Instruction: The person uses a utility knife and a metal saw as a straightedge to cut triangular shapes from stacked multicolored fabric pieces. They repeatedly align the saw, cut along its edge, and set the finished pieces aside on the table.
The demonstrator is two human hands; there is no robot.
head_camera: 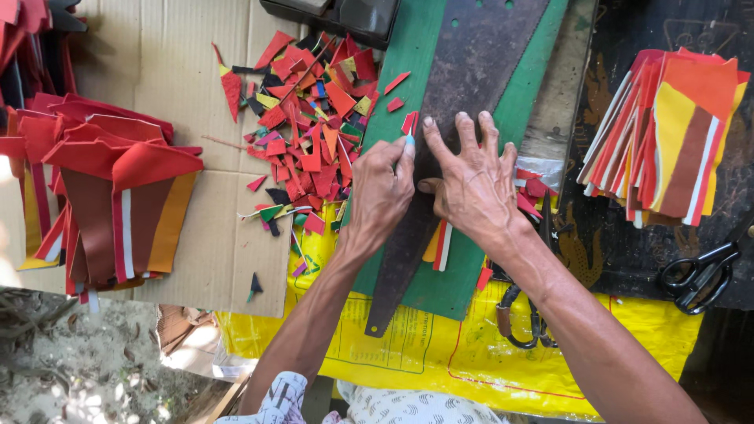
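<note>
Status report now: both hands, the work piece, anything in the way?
Right hand flat on saw blade. Left hand pinching small tool at blade's edge. Scraps beside.

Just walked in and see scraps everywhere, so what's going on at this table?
A person presses the right hand flat on a dark saw blade lying across a green board. The left hand pinches a small tool at the blade's edge, by a red strip. Colourful offcuts lie piled to the left, and stacked pieces to the right.
</note>
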